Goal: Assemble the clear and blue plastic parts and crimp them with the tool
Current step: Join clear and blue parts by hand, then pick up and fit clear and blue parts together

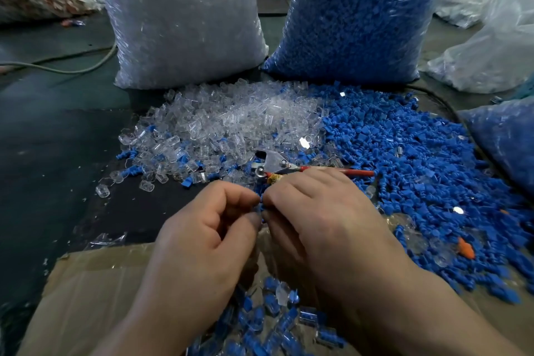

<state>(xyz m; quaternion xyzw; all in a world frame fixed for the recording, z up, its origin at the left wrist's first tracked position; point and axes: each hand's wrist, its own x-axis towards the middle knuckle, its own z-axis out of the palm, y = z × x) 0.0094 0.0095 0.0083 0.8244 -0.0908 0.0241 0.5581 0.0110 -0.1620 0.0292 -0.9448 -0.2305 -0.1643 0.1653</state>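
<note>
Dark work surface (pixel 57 136), cluttered; two big sacks stand at the back, a clear-parts bag (pixel 179 17) on the left and a blue-parts bag (pixel 355 14) on the right. In front of them, a spread of loose clear shells (pixel 231 118) merges into a wider spread of loose blue plugs (pixel 419 159). An open cardboard box (pixel 95 283) sits nearest the camera, with finished blue-in-clear pieces (pixel 277 318) inside.

Both hands meet above the box's far edge. Left hand (pixel 208 228) has thumb and forefinger pinched together; right hand (pixel 323 217) is pinched the same way, directly opposite. A small blue part (pixel 262 205) shows in the gap between the two pinches, gripped from both sides. Whether a clear shell is already on it cannot be told, as the fingers cover it.

The crimp tool (pixel 277 166), with metal head and red handles, lies just beyond the right knuckles. Its long axis runs left-right, head toward the left and handles trailing right, partly behind the right hand. The right hand is clearly nearer the handles, so the pickup is likely a short reach forward. Probably mid-assembly, crimp not yet done.
</note>
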